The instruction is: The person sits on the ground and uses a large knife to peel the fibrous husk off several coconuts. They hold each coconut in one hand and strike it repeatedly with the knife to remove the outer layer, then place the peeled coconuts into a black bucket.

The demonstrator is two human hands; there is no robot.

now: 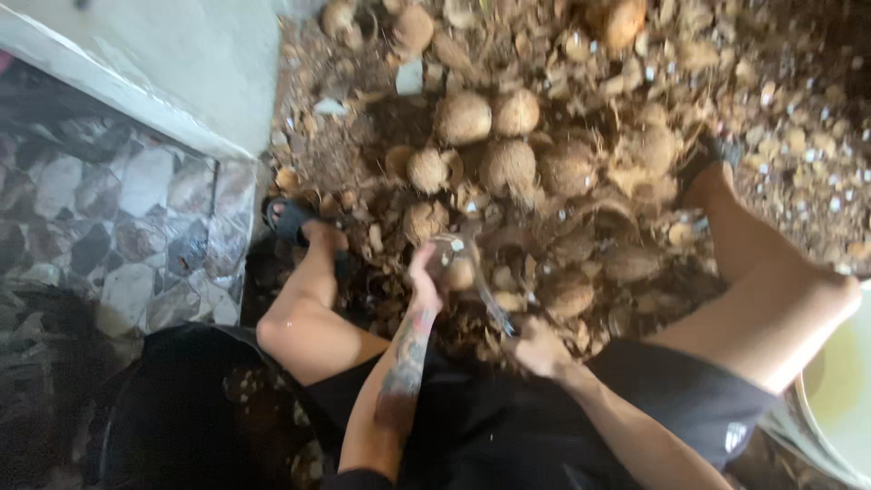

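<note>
I sit with knees apart over a heap of husked coconuts (508,163). My left hand (423,277) grips a brown coconut (454,263) held low between my legs. My right hand (540,347) is closed on the handle of a blurred metal blade (490,299) that slants up toward that coconut. Motion blur hides where the blade touches the shell.
Coconut husk scraps and shell bits (780,118) cover the ground ahead. A stone-patterned floor (118,218) and a pale wall ledge (136,91) lie to the left. A pale bucket rim (839,390) stands by my right knee. My sandalled feet (290,218) rest at the heap's edge.
</note>
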